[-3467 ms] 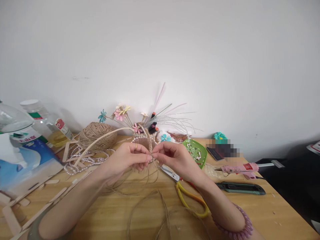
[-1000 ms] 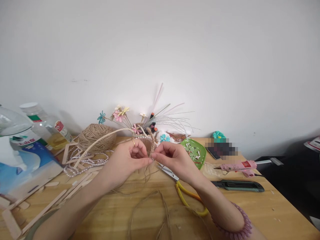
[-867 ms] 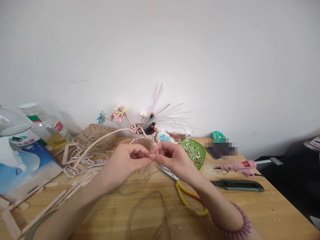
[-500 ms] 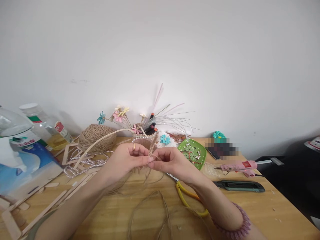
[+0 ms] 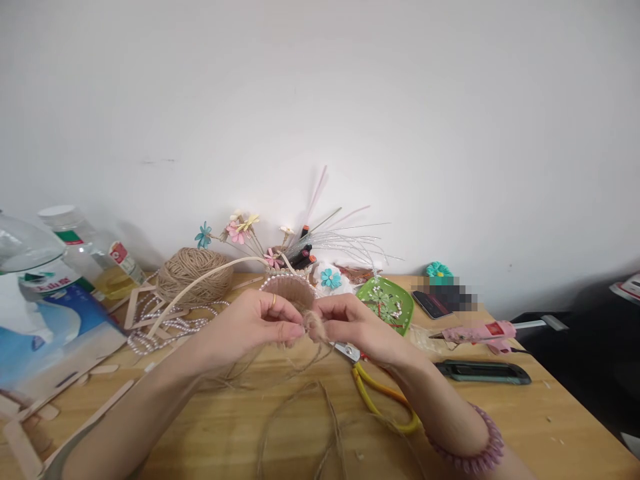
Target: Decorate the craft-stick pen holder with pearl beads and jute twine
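Both hands meet at the middle of the table, in front of a round basket (image 5: 287,287) with a pearl-trimmed rim. My left hand (image 5: 267,320) pinches a brown jute twine (image 5: 315,327) between thumb and fingers. Close beside it, my right hand (image 5: 350,323) grips the same twine, which bunches into a loop between the fingertips. Loose strands of it trail down over the wood. Yellow-handled scissors (image 5: 363,393) lie under my right forearm, blades partly hidden by the hand.
On the left stand bottles (image 5: 75,247), a twine ball (image 5: 193,277), bead strings (image 5: 170,323) and wooden sticks (image 5: 100,403). To the right are a green dish (image 5: 405,303), a phone (image 5: 433,305), a pink glue gun (image 5: 475,332) and a utility knife (image 5: 483,372). Artificial flowers (image 5: 240,230) rise at the back.
The upright bit of twine between my fingertips has turned down into a bunched loop. My right hand has rolled slightly, and more of the basket's rim and the scissors shows.
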